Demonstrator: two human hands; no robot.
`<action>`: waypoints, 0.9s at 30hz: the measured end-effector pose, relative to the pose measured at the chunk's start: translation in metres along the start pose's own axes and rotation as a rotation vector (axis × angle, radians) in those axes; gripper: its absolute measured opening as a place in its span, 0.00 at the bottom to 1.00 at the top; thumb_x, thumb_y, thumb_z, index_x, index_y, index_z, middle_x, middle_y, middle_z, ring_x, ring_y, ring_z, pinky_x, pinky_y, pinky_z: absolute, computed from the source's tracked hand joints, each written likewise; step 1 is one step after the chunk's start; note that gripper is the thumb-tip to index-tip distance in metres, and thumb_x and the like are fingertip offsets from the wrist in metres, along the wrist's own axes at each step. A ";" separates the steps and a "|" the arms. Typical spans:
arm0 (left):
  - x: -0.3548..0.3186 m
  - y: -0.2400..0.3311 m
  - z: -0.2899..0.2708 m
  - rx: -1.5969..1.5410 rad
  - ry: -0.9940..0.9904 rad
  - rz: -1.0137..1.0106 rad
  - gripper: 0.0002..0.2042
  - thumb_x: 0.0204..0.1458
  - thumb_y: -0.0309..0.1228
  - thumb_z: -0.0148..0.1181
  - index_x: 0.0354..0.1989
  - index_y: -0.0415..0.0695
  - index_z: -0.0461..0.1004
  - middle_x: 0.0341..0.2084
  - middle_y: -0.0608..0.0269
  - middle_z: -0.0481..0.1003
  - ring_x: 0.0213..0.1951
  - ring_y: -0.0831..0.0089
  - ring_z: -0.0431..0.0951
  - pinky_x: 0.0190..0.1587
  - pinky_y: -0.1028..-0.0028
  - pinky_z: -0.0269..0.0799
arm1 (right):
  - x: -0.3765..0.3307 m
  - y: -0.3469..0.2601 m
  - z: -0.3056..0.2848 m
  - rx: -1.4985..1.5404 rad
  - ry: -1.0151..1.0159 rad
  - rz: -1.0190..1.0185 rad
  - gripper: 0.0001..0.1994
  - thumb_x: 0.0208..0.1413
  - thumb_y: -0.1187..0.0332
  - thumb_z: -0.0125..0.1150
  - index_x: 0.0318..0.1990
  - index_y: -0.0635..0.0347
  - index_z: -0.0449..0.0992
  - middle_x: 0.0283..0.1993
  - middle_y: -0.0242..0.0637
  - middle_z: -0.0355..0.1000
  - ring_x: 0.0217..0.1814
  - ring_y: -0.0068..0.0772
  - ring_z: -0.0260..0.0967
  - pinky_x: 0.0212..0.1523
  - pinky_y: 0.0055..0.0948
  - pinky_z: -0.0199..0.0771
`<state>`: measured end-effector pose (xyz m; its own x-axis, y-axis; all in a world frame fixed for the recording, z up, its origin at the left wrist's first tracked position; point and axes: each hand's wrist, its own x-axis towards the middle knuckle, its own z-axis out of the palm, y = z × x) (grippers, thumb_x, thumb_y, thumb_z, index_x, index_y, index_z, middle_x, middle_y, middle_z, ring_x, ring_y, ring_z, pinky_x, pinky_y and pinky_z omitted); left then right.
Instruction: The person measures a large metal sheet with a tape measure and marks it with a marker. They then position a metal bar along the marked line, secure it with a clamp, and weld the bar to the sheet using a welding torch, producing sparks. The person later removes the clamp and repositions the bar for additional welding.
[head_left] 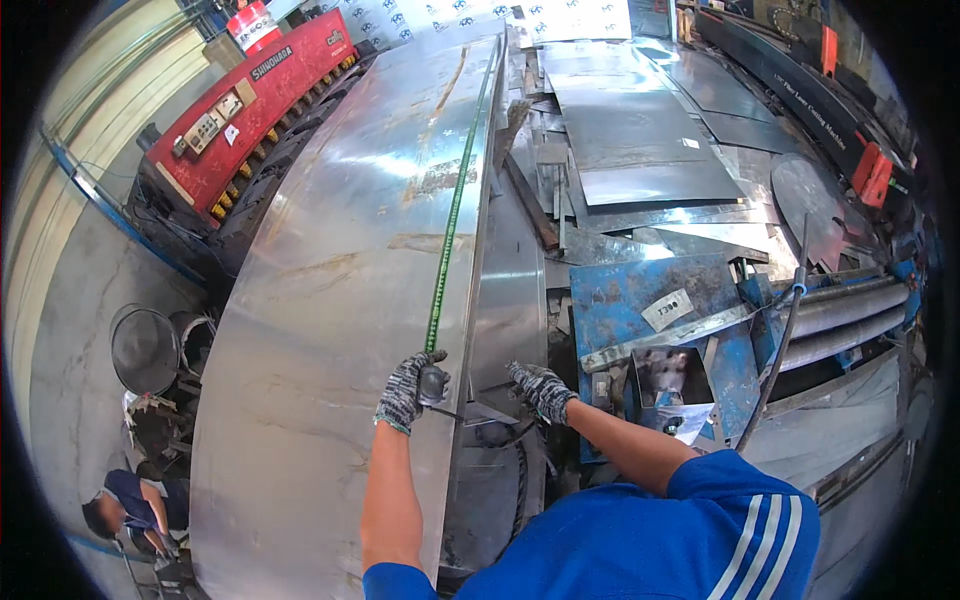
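Observation:
A large bare metal sheet [330, 330] with brownish stains slopes away in front of me. My left hand [402, 390], in a speckled knit glove, is closed around a dark tape measure [432, 385] near the sheet's right edge. From it the green tape blade [452, 225] runs out along that edge toward the far end. My right hand [543, 392], gloved alike, hovers past the edge, apart from the sheet. Its fingers are curled together, and whatever they may hold is too small to make out.
A red machine [250, 105] stands far left. More metal sheets [640, 130] lie stacked at far right. Nearer right are a blue metal plate [640, 290], an open shiny box [675, 385] and steel rollers [845, 325]. Another person [135, 510] crouches at lower left beside bins [145, 345].

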<state>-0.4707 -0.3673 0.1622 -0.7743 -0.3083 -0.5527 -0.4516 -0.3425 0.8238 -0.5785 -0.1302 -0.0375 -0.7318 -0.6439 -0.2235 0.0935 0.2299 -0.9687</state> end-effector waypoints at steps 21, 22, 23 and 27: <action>-0.011 -0.065 -0.004 -0.062 -0.185 0.112 0.18 0.63 0.26 0.50 0.61 0.37 0.71 0.30 0.55 0.79 0.30 0.66 0.80 0.34 0.69 0.79 | -0.035 -0.024 0.004 -0.210 0.014 0.011 0.30 0.70 0.43 0.46 0.55 0.64 0.78 0.50 0.44 0.79 0.50 0.41 0.75 0.58 0.36 0.69; -0.009 -0.055 0.004 -0.056 -0.278 0.097 0.19 0.61 0.22 0.52 0.61 0.38 0.72 0.34 0.57 0.80 0.33 0.71 0.80 0.37 0.71 0.80 | -0.024 -0.003 -0.001 -0.230 0.087 0.025 0.30 0.70 0.43 0.46 0.55 0.64 0.78 0.49 0.43 0.79 0.48 0.40 0.74 0.57 0.36 0.70; -0.011 -0.054 0.003 -0.064 -0.342 0.085 0.20 0.59 0.17 0.54 0.61 0.38 0.73 0.38 0.59 0.81 0.37 0.75 0.81 0.40 0.74 0.81 | -0.020 0.000 0.001 -0.255 0.129 0.035 0.30 0.70 0.43 0.46 0.55 0.64 0.78 0.49 0.43 0.79 0.47 0.39 0.74 0.56 0.36 0.70; -0.016 -0.078 -0.018 0.044 -0.272 0.190 0.20 0.59 0.17 0.55 0.60 0.39 0.73 0.37 0.59 0.82 0.37 0.75 0.81 0.41 0.74 0.81 | -0.037 -0.024 0.000 -0.204 -0.098 0.005 0.28 0.70 0.45 0.46 0.57 0.63 0.77 0.52 0.45 0.79 0.50 0.40 0.75 0.56 0.36 0.70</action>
<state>-0.4147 -0.3514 0.1046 -0.9338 -0.1127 -0.3397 -0.3021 -0.2608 0.9169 -0.5536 -0.1119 -0.0063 -0.6613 -0.7080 -0.2477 -0.0486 0.3700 -0.9277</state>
